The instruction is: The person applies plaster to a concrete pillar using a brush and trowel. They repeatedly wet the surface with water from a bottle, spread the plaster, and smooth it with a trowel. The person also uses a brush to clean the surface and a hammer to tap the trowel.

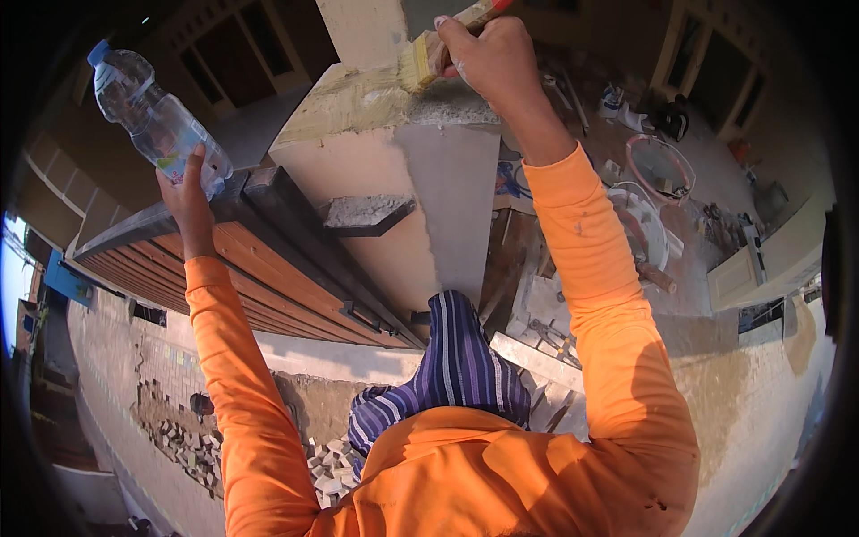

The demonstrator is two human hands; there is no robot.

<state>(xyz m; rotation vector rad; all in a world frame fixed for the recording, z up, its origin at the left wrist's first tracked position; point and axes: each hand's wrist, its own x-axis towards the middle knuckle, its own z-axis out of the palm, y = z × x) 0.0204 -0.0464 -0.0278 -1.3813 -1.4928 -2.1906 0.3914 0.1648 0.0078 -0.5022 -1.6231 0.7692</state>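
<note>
My left hand point(183, 183) grips a clear plastic bottle point(143, 103) with a blue cap, tilted, above the dark top rail of the wood-slatted gate point(237, 277). My right hand point(492, 63) is closed on a wooden paintbrush point(428, 61) with a red-tipped handle. Its pale yellow bristles rest against the top ledge of the plastered pillar point(335, 116), which carries streaks of wet-looking yellowish-grey coating. A raised upper block point(358, 27) rises from the ledge. Lower on the pillar sticks out a small dark-edged shelf point(362, 213) with a rough grey top.
Below me are my striped-clad legs point(461, 367), broken paving pieces point(183, 447) and pale boards point(537, 358). On the right lie a round tub point(660, 166), a white bucket point(611, 101) and scattered tools and debris point(559, 336). Doors and windows stand in the building behind.
</note>
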